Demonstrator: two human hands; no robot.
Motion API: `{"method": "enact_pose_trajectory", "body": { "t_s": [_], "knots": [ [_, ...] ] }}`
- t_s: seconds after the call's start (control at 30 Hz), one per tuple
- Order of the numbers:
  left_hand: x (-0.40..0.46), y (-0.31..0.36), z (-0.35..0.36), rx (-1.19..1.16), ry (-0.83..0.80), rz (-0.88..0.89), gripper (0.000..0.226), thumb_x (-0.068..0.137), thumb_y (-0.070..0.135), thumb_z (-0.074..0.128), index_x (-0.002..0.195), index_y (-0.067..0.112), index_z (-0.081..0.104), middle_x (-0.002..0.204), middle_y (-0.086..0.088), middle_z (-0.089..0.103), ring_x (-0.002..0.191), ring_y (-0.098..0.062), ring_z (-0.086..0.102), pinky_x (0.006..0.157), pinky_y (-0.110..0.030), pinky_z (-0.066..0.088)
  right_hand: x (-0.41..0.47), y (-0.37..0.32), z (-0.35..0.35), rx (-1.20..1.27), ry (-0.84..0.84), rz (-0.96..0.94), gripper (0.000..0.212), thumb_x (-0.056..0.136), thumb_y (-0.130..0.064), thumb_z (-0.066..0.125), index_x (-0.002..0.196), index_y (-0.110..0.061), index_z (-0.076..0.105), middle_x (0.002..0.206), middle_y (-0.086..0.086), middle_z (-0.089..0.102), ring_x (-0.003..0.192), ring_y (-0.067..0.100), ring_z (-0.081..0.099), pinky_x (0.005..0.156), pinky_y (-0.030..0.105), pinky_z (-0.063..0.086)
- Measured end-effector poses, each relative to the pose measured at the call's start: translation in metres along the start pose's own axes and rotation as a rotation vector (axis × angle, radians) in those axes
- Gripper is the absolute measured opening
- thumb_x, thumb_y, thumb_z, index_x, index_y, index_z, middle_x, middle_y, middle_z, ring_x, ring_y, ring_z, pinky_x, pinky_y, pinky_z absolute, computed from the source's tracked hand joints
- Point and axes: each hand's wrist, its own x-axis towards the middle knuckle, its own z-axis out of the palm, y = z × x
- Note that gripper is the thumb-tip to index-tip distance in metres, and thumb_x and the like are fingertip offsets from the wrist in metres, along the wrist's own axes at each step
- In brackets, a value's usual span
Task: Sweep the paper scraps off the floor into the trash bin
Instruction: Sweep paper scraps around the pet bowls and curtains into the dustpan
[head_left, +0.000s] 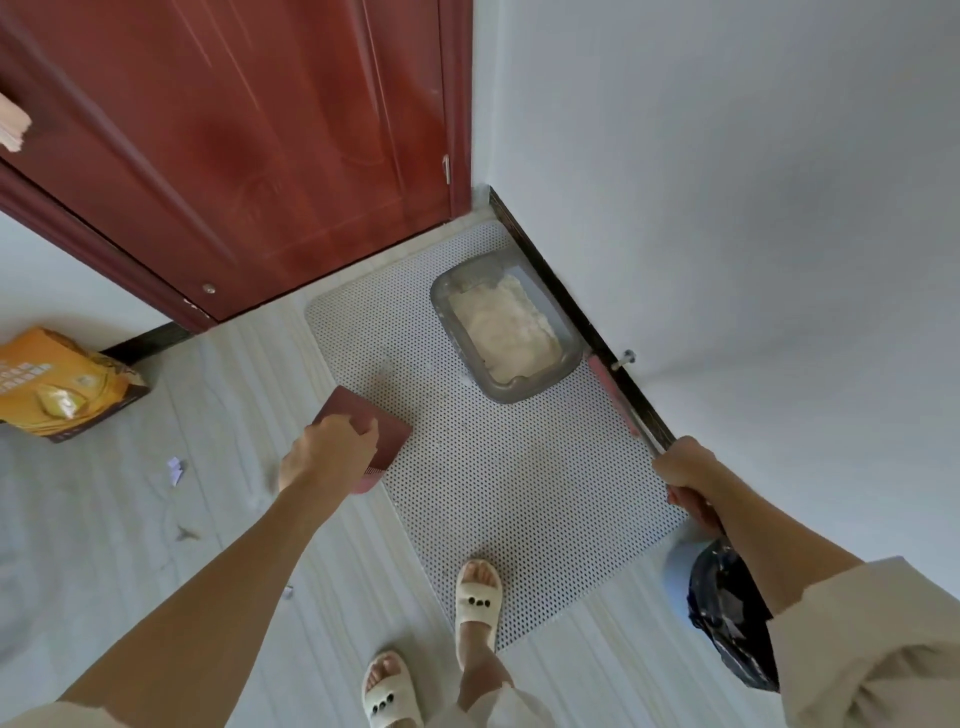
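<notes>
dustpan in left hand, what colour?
Dark reddish-maroon dustpan, gripped by the left hand; head view shows it.

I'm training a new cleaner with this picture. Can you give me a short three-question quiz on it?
1. True or false: the left hand holds the dark red dustpan over the edge of the perforated mat.
2. Which hand's grip is on the broom handle?
A. left hand
B. right hand
C. neither
3. Fill in: the paper scraps lie on the floor on the person's ____ side, while the trash bin stands on the right.

Key
1. True
2. B
3. left
</notes>
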Motion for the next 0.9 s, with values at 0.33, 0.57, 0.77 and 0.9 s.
{"method": "enact_pose_trajectory", "body": {
  "t_s": [0.33,0.57,0.77,0.9],
  "knots": [
    [0.020,-0.014,-0.013,-0.008,0.008,-0.120,0.049,0.094,0.051,0.035,0.095,0.010,0.062,0.082,-0.008,0.059,0.077,-0.029,0.057,0.072,-0.034,0.049,-0.062,-0.027,0.073,-0.287,-0.229,-0.174,0.022,0.094,-0.011,0.047,0.114,-0.002,0.050,0.074,0.000,0.049,0.070,0.014,0.055,0.057,0.024,0.047],
    [0.028,-0.044,-0.023,-0.038,-0.007,-0.166,0.046,0.096,0.048,0.032,0.088,0.010,0.057,0.068,-0.003,0.053,0.064,-0.024,0.054,0.063,-0.030,0.045,-0.079,-0.071,0.109,0.009,-0.321,-0.144,0.021,0.093,-0.005,0.047,0.113,0.003,0.049,0.079,0.008,0.056,0.072,0.021,0.060,0.071,0.034,0.056],
    [0.052,-0.089,-0.033,-0.107,-0.012,-0.195,0.050,0.095,0.048,0.031,0.085,0.009,0.059,0.074,-0.008,0.058,0.066,-0.025,0.057,0.060,-0.029,0.046,-0.090,-0.123,0.140,0.169,-0.325,-0.101,0.038,0.093,0.004,0.044,0.130,0.006,0.039,0.077,0.012,0.055,0.055,0.016,0.054,0.054,0.026,0.052],
    [0.077,-0.119,-0.044,-0.169,-0.027,-0.186,0.050,0.095,0.050,0.032,0.084,0.010,0.059,0.076,-0.009,0.060,0.067,-0.026,0.059,0.053,-0.028,0.043,-0.096,-0.166,0.162,0.211,-0.291,-0.079,0.042,0.092,0.006,0.042,0.133,0.005,0.038,0.072,0.015,0.055,0.048,0.017,0.053,0.050,0.029,0.047]
  ]
}}
